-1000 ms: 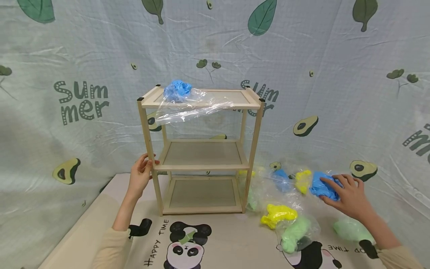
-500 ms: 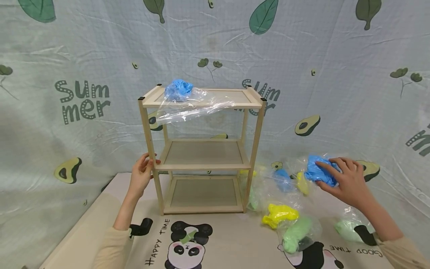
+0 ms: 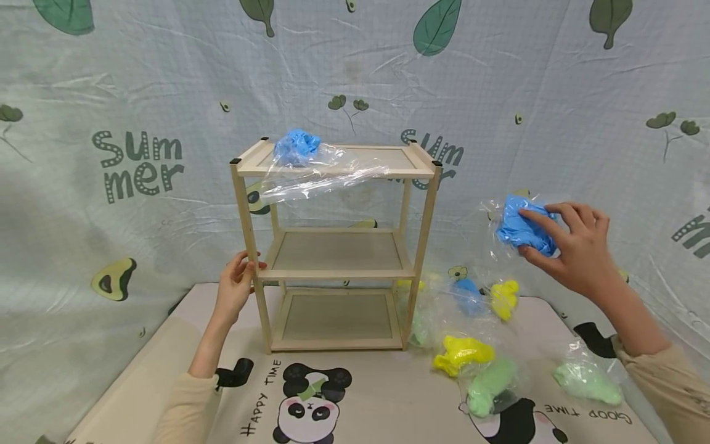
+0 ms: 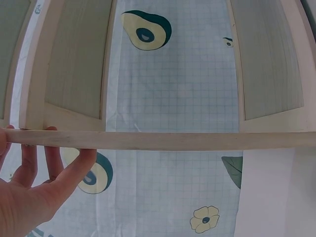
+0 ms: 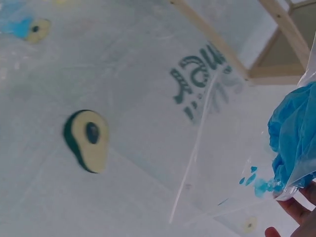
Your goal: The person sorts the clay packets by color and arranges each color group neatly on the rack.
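A three-tier wooden shelf rack (image 3: 338,274) stands upright on the table. My left hand (image 3: 235,287) holds its front left post (image 3: 244,213) at about middle-shelf height; in the left wrist view, fingers reach round this wooden post (image 4: 173,141). Up in the air right of the rack, my right hand (image 3: 582,250) grips a clear plastic bag of crumpled blue material (image 3: 524,225), thumb below and fingers above. The right wrist view shows the blue bundle (image 5: 296,133) at its right edge, fingers partly cut off. Another bag with blue contents (image 3: 296,148) lies on the top shelf, its clear end hanging over the front.
Right of the rack lie more clear bags: a yellow one (image 3: 463,354), a smaller yellow one (image 3: 503,299), a blue one (image 3: 468,298) and pale green ones (image 3: 490,385), (image 3: 588,382). A patterned curtain (image 3: 554,148) hangs close behind the rack.
My right hand has lifted the blue bag off the table and raised it, uncovering the small yellow bag. My left hand stays on the post.
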The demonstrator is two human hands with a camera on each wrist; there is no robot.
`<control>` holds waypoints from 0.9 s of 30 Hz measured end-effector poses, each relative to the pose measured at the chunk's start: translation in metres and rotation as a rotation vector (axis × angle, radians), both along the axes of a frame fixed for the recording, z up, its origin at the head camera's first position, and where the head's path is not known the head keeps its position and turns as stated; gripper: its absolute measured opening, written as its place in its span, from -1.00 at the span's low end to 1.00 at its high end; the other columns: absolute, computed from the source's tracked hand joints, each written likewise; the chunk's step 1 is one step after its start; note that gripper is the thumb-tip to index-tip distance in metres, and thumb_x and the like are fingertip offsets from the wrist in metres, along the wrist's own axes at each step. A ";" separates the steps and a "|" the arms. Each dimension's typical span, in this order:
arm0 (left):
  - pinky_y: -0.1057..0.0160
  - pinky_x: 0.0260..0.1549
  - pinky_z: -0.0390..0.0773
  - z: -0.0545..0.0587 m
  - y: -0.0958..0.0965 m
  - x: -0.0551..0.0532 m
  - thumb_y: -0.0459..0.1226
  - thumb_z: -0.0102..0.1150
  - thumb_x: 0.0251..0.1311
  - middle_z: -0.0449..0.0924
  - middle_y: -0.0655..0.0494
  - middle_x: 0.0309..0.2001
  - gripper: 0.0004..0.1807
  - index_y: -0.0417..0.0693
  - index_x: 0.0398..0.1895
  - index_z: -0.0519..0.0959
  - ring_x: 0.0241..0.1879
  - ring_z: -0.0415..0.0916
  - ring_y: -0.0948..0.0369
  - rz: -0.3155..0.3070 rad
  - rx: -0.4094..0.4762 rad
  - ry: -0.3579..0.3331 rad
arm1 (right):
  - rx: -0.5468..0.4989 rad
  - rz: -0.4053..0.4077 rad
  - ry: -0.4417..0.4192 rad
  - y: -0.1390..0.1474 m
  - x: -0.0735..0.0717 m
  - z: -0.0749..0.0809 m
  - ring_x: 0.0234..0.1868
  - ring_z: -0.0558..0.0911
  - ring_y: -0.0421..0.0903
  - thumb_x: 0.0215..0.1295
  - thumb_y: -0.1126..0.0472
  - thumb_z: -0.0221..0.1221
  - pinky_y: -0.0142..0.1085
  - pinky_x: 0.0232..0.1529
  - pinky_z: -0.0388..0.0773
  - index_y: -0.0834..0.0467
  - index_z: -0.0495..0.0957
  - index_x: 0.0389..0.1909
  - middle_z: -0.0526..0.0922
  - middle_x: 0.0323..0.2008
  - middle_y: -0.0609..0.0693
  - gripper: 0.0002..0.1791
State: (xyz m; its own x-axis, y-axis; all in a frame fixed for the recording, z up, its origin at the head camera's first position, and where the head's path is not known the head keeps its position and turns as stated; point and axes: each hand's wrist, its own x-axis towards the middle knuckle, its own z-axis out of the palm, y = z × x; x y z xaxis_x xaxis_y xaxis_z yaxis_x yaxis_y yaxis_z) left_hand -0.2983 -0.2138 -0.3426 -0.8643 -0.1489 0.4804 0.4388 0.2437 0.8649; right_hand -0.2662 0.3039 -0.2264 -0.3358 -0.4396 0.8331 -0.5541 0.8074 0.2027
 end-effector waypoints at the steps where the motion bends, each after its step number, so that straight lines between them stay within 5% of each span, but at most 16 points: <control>1: 0.36 -0.47 0.51 0.000 0.000 0.000 -0.13 -0.17 0.28 0.50 0.60 -0.43 -0.86 0.30 -0.17 0.39 -0.33 0.44 0.54 0.001 -0.002 0.001 | -0.010 0.003 0.009 -0.004 0.000 0.006 -0.06 0.25 0.33 0.17 -0.42 -0.21 0.25 -0.13 -0.06 0.18 0.48 -0.02 0.40 -0.14 0.38 -0.22; 11: 0.36 -0.48 0.50 -0.001 0.002 -0.001 -0.13 -0.16 0.28 0.50 0.59 -0.44 -0.87 0.29 -0.17 0.39 -0.34 0.44 0.53 0.006 0.006 0.002 | -0.067 0.021 -0.010 -0.042 0.005 0.051 0.05 0.18 0.32 0.18 -0.43 -0.25 0.22 -0.08 -0.07 0.14 0.40 0.11 0.33 -0.01 0.40 -0.20; 27: 0.33 -0.46 0.49 -0.001 -0.001 -0.001 -0.13 -0.18 0.30 0.49 0.61 -0.44 -0.86 0.23 -0.15 0.38 -0.34 0.43 0.54 0.010 -0.015 -0.009 | -0.025 0.007 -0.101 -0.101 -0.001 0.089 0.18 0.05 0.27 0.29 -0.30 -0.29 0.16 0.02 -0.11 0.11 0.23 0.27 0.18 0.12 0.37 -0.28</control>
